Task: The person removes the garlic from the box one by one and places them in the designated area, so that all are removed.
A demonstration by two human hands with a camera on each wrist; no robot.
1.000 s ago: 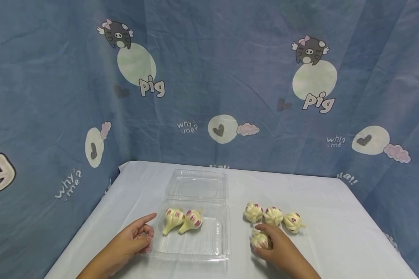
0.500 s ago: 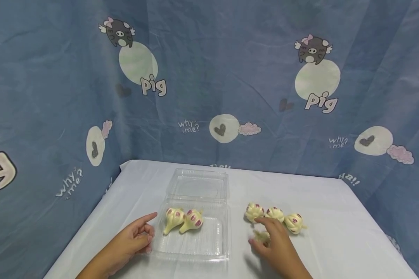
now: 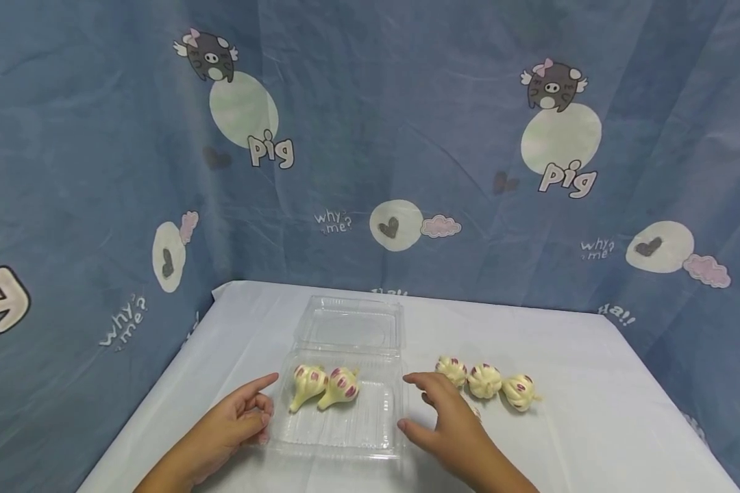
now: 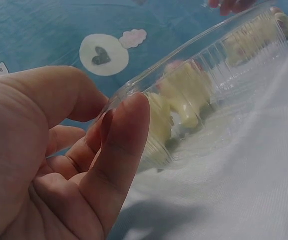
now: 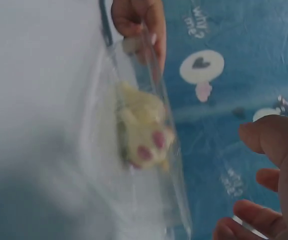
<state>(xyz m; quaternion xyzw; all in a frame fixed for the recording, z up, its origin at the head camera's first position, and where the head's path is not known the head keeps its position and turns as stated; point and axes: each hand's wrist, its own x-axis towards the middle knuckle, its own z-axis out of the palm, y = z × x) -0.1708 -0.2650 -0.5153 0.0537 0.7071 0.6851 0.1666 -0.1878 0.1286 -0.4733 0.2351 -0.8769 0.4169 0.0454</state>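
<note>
My left hand (image 3: 225,421) pinches the left rim of a clear plastic clamshell box (image 4: 198,45), as the left wrist view shows. The box's lid (image 3: 349,325) is folded back. Two garlic bulbs, one on the left (image 3: 308,385) and one beside it (image 3: 340,387), lie in the box's left half. At the right rim hovers my right hand (image 3: 450,418), thumb and index finger spread around nothing. In the right wrist view this hand (image 5: 268,175) is apart from the box. Behind it, a garlic bulb (image 3: 476,412) is mostly hidden.
Three garlic bulbs stand in a row right of the box: a left one (image 3: 451,371), a middle one (image 3: 484,381) and a right one (image 3: 519,392). A white cloth (image 3: 592,424) covers the table. Blue printed curtain (image 3: 370,137) hangs around its back and left side.
My right hand has let go of the garlic bulb in front of the row and moved left to the box's right rim. My left hand stays in place.
</note>
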